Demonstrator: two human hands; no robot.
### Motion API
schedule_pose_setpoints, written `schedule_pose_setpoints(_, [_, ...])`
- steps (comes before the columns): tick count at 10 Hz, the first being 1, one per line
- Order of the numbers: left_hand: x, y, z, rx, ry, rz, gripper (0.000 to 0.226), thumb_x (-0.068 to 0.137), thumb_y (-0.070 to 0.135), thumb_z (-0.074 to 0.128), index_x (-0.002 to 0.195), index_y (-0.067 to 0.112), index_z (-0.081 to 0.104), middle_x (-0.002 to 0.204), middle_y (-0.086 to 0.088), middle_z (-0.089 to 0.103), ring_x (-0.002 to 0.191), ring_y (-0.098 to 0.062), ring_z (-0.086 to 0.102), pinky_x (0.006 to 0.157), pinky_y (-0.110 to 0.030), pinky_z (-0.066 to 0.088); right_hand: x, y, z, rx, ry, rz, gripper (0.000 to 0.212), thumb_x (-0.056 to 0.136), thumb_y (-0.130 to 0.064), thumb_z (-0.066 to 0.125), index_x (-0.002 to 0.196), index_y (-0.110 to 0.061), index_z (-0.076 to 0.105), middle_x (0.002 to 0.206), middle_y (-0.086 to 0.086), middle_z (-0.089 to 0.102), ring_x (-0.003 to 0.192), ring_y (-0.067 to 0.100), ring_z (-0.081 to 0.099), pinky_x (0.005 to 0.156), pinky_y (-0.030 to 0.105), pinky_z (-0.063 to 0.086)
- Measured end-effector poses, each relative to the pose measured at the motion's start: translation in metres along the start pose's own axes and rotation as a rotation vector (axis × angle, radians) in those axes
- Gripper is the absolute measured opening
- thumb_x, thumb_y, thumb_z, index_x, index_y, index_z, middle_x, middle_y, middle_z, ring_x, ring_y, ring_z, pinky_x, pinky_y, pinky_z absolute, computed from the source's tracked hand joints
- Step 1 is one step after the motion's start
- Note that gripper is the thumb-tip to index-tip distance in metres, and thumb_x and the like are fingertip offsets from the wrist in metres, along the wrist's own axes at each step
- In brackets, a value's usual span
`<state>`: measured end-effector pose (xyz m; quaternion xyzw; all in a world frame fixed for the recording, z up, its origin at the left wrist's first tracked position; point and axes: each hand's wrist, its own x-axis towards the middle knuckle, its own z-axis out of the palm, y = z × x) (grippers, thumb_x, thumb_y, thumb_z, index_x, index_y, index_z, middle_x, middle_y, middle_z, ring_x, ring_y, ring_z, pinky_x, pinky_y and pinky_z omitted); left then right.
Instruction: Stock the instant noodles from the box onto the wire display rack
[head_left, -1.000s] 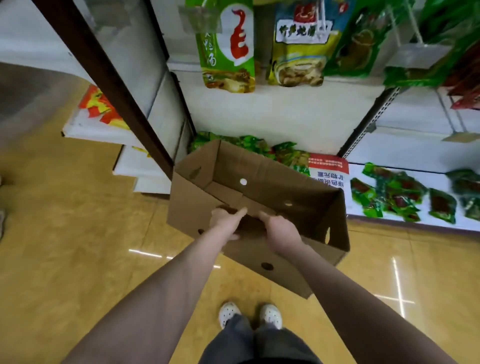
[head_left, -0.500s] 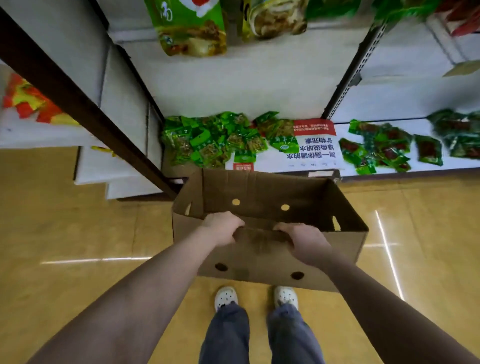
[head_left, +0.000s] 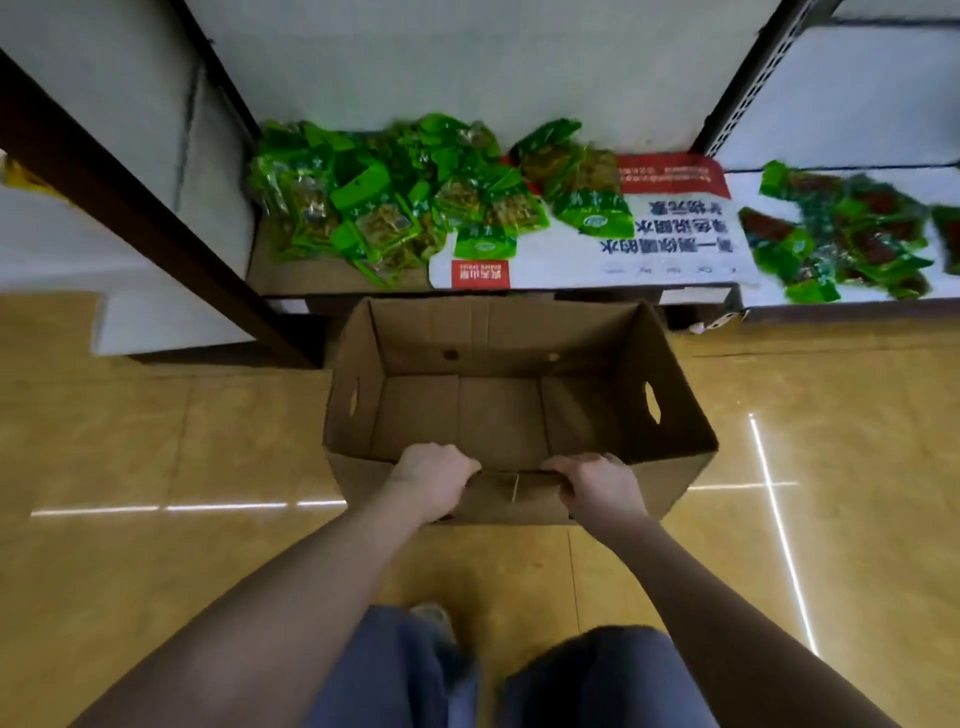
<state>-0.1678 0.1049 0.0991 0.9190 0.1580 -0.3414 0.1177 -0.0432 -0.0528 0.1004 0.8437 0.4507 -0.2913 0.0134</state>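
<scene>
Yellow tiled floor (head_left: 130, 441) is filling more of the view than half a second ago, and the bottom shelf (head_left: 337, 275) with its green packets (head_left: 395, 208) is lying just beyond the cardboard box (head_left: 498, 415). It is being held lower and more level than before, its bare bottom showing. The left hand (head_left: 434, 480) and right hand (head_left: 602, 486) are still gripping its near rim, fingers (head_left: 457, 460) curling over the edge.

The person wears loose trousers (head_left: 395, 675) of greyish-blue cloth, which look blurred at the bottom of the view. Above the left trouser leg shows the toe of a light, whitish shoe (head_left: 428, 616), also blurred. The left forearm (head_left: 311, 582) and right forearm (head_left: 701, 587) are bare to the picture's edge, and the left hand (head_left: 434, 480) and right hand (head_left: 602, 488) are bare too.
</scene>
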Motion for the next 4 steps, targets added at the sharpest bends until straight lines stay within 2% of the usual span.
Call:
schedule_pose_setpoints(1, [0.050, 0.000, 0.059, -0.037, -0.051, -0.025, 0.038, 0.097, 0.007, 0.036, 0.127, 0.020, 0.055, 0.114, -0.009, 0.062, 0.102, -0.026, 0.060, 0.077, -0.034, 0.046, 0.042, 0.020, 0.072, -0.014, 0.008, 0.044, 0.031, 0.096, -0.019, 0.049, 0.126, -0.024, 0.055, 0.114, -0.002, 0.063, 0.108, 0.014, 0.058, 0.101, 0.030, 0.043])
schedule_pose_setpoints(2, [0.080, 0.003, 0.107, -0.115, -0.202, 0.001, 0.038, 0.099, 0.020, 0.040, 0.136, 0.024, 0.048, 0.125, -0.008, 0.058, 0.108, -0.025, 0.057, 0.087, -0.036, 0.048, 0.067, 0.037, 0.128, -0.018, -0.122, 0.075, 0.021, 0.092, -0.021, 0.054, 0.112, -0.023, 0.061, 0.097, -0.005, 0.063, 0.089, 0.010, 0.060, 0.089, 0.028, 0.050])
schedule_pose_setpoints(3, [0.086, 0.006, 0.130, -0.207, -0.288, 0.005, 0.043, 0.096, 0.035, 0.045, 0.138, 0.025, 0.043, 0.131, -0.007, 0.053, 0.114, -0.026, 0.054, 0.091, -0.038, 0.048, 0.072, 0.050, 0.151, 0.052, -0.254, 0.090, 0.027, 0.087, -0.033, 0.062, 0.113, -0.025, 0.060, 0.102, -0.006, 0.064, 0.091, 0.010, 0.061, 0.083, 0.029, 0.053])
schedule_pose_setpoints(4, [0.081, 0.003, 0.123, -0.190, -0.196, -0.041, 0.045, 0.097, 0.037, 0.044, 0.139, 0.021, 0.039, 0.131, -0.008, 0.051, 0.113, -0.026, 0.053, 0.086, -0.037, 0.049, 0.067, 0.056, 0.138, 0.212, -0.175, 0.135, 0.032, 0.090, -0.036, 0.058, 0.120, -0.026, 0.057, 0.110, -0.006, 0.065, 0.097, 0.010, 0.062, 0.084, 0.029, 0.054])
